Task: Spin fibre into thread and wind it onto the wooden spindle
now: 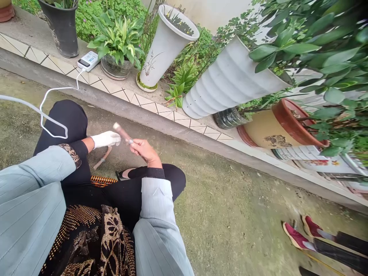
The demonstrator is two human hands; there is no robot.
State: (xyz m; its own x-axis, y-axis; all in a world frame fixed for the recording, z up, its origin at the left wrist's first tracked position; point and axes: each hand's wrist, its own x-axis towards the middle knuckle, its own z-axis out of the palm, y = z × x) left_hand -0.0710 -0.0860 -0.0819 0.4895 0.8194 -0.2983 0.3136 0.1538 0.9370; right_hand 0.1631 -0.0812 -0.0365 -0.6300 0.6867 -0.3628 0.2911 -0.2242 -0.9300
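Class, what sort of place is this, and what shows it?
Probably an outdoor yard or courtyard: a tile-edged ledge carries potted plants such as a striped-leaf one, beside a bare, greenish-stained ground.

Brown stick (pixel 123 133): short, pale blunt tip, greyish wrap near the other end — gripped there by right hand (pixel 145 150), tilted forward-left. Second stick (pixel 106 153): bent, brown, below gloved left hand (pixel 105 140) — possibly held; contact unclear.
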